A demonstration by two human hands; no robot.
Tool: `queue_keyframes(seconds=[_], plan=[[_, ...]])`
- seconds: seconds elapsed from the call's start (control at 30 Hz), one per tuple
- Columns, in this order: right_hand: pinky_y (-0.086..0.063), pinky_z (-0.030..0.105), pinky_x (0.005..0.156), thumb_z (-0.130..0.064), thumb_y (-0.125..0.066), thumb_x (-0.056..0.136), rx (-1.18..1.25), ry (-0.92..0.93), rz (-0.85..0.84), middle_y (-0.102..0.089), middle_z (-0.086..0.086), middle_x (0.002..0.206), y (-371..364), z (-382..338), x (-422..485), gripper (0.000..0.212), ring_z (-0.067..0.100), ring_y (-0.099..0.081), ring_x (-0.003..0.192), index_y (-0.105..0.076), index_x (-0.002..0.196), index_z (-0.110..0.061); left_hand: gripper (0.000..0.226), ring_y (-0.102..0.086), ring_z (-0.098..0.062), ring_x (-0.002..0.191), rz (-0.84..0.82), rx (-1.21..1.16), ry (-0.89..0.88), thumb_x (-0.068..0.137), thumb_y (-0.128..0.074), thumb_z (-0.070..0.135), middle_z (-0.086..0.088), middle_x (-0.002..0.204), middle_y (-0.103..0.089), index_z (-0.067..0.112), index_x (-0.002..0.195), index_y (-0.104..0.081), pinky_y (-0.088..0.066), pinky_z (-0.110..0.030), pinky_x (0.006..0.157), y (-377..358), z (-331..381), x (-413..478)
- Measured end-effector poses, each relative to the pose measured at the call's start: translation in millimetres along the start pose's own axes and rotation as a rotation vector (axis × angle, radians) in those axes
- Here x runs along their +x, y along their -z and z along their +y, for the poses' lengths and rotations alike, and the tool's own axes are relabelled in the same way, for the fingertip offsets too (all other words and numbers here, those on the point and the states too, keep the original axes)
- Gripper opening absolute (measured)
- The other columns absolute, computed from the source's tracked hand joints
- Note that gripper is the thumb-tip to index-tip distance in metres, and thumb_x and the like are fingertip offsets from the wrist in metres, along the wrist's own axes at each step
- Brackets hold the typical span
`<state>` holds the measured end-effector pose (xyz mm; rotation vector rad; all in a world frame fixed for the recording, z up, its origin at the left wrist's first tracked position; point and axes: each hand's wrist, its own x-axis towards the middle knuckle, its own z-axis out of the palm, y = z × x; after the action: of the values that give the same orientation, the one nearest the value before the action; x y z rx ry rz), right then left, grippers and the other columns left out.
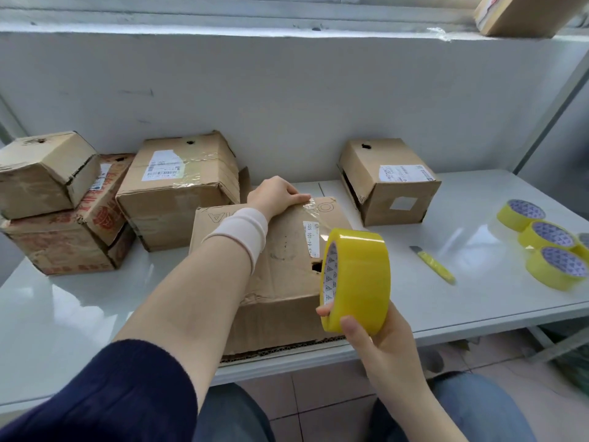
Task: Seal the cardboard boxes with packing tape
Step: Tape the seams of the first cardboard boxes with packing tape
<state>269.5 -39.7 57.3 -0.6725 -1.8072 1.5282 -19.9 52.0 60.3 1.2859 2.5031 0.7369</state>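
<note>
The left forearm covers part of the near box, and the held tape roll hides its right edge. The frame cuts off a ledge box and one spare roll.

Yellow box cutter lies flat on the white bench, right of centre, blade end toward the wall. Ledge runs along the wall top. Tiled floor under the bench.
</note>
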Motion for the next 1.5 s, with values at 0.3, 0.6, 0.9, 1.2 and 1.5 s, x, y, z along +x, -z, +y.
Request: queue_keyframes(seconds=[0.3,0.6,0.9,1.2,1.5], plan=[[-0.052,0.021,0.047,-0.085,-0.069,0.021,0.164,-0.261,0.017,-0.071,0.013,0.063,5.8,4.6,-42.8,0.094,0.023,-0.069,0.056,-0.065,0.086,-0.017,0.031,-0.054,-0.012,0.088,0.012,-0.007,0.013,0.081,-0.059,0.061,0.012,0.089,-0.063,0.035,0.092,-0.072,-0.037,-0.028,0.073,-2.0,-2.2,6.2],[-0.05,0.019,0.046,-0.086,-0.065,0.024,0.041,-0.304,0.097,-0.07,0.01,0.059,17.1,12.9,-45.1,0.094,0.017,-0.067,0.052,-0.064,0.086,-0.016,0.03,-0.055,-0.011,0.088,0.013,-0.027,-0.011,0.08,-0.059,0.063,0.015,0.087,-0.063,0.036,0.087,-0.072,-0.038,-0.027,0.07,-1.2,-4.9,5.5],[-0.051,0.021,0.05,-0.063,-0.056,0.049,0.062,-0.338,0.062,-0.07,0.01,0.061,20.7,38.0,-46.9,0.065,0.016,-0.067,0.055,-0.062,0.09,-0.012,0.028,-0.058,-0.01,0.094,0.149,-0.072,-0.13,0.089,-0.058,0.046,0.004,0.107,-0.069,0.027,0.106,-0.069,-0.04,-0.023,0.078,-1.4,6.0,-16.2],[-0.053,0.024,0.054,-0.082,-0.064,0.045,0.07,-0.255,-0.015,-0.072,0.009,0.067,21.4,59.5,-44.2,0.083,0.019,-0.07,0.066,-0.062,0.095,-0.016,0.012,-0.058,-0.001,0.054,0.074,-0.632,-0.188,0.082,-0.062,0.04,0.009,0.063,-0.065,0.03,0.077,-0.066,-0.047,-0.013,0.056,1.5,36.4,-237.4],[-0.052,0.017,0.058,-0.086,-0.06,0.046,0.045,-0.19,-0.113,-0.074,-0.005,0.078,24.0,62.0,-50.8,0.085,0.01,-0.07,0.075,-0.056,0.104,-0.023,0.022,-0.06,0.009,0.09,-0.104,-0.66,0.184,0.086,-0.056,0.048,0.019,0.094,-0.07,0.034,0.097,-0.069,-0.049,-0.023,0.089,-58.7,21.6,-247.6]])
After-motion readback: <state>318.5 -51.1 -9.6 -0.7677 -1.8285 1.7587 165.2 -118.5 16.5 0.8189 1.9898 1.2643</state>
